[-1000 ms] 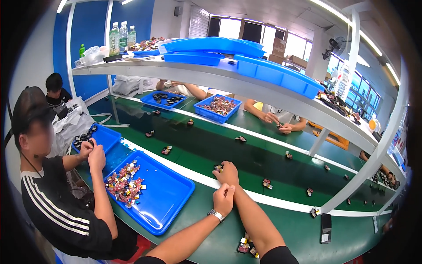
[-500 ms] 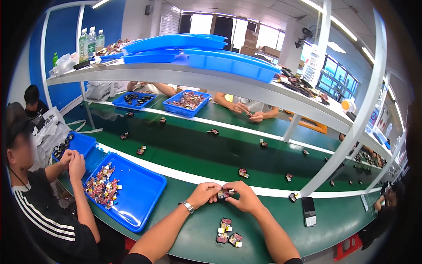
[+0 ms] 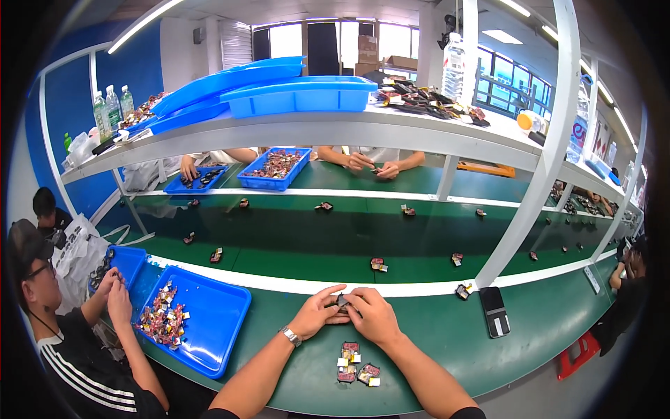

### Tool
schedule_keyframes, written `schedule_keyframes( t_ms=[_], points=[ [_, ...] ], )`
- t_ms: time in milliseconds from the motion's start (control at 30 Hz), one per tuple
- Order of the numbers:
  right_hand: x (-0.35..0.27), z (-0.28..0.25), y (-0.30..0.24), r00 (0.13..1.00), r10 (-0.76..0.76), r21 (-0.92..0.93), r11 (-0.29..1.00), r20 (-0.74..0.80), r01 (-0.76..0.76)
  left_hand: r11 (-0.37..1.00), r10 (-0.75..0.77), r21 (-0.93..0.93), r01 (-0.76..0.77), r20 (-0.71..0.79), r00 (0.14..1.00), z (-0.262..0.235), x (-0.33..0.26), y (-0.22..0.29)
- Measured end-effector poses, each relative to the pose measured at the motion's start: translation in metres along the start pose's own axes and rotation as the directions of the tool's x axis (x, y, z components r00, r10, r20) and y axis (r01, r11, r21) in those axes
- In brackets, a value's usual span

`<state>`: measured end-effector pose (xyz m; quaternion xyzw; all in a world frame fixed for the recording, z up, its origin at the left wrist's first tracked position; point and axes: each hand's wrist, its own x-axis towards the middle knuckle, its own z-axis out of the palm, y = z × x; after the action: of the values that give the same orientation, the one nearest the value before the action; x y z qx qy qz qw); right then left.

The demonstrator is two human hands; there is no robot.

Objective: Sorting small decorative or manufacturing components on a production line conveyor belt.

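your left hand (image 3: 317, 314) and your right hand (image 3: 375, 315) meet at the near edge of the green matte surface (image 3: 433, 328), and both pinch the same small dark boxy part (image 3: 342, 301) between their fingertips; it looks like hard plastic with a pale face, too small to tell more. a metal-link wristwatch (image 3: 291, 336) sits on your left wrist.

just below your hands, touching the surface, lies a small cluster of dark red and black parts with white labels (image 3: 356, 363), near your right forearm and apart from the held part. to your left, a shallow glossy blue plastic tray (image 3: 209, 328) holds a loose heap of mixed red, yellow and white parts (image 3: 162, 318); a person in a black shirt with white stripes (image 3: 84, 370) sits beside it with both hands raised over another blue tray. to your right a flat black rectangular device with a pale band (image 3: 495, 311) lies on the surface.

a white stripe (image 3: 279, 285) edges the darker green conveyor belt (image 3: 307, 237), dotted with single small parts. a white metal shelf (image 3: 335, 129) overhead carries stacked blue trays (image 3: 293, 94) and clear water bottles. other people's hands work across the belt beside a blue bin of parts (image 3: 276, 167). windows light the far wall.
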<state>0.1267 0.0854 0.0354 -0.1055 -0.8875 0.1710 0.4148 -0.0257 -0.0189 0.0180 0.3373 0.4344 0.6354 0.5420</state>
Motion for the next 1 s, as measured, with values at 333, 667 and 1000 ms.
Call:
schedule_keyframes(
  t_ms=[333, 667, 1000],
  points=[
    [0.005, -0.007, 0.012, 0.987, -0.116, 0.024, 0.993, 0.114, 0.113, 0.999, 0.007, -0.036, -0.006, 0.028, 1.000, -0.008, 0.005, -0.007],
    [0.004, -0.003, 0.012, 0.995, -0.020, 0.108, 0.994, 0.101, 0.009, 0.997, 0.053, 0.052, -0.059, 0.108, 0.993, -0.008, 0.002, -0.006],
    [0.004, -0.011, 0.017, 0.978, -0.061, 0.200, 0.980, 0.198, 0.021, 0.998, -0.019, 0.068, 0.013, 0.084, 0.996, -0.005, 0.003, -0.006]
  ],
)
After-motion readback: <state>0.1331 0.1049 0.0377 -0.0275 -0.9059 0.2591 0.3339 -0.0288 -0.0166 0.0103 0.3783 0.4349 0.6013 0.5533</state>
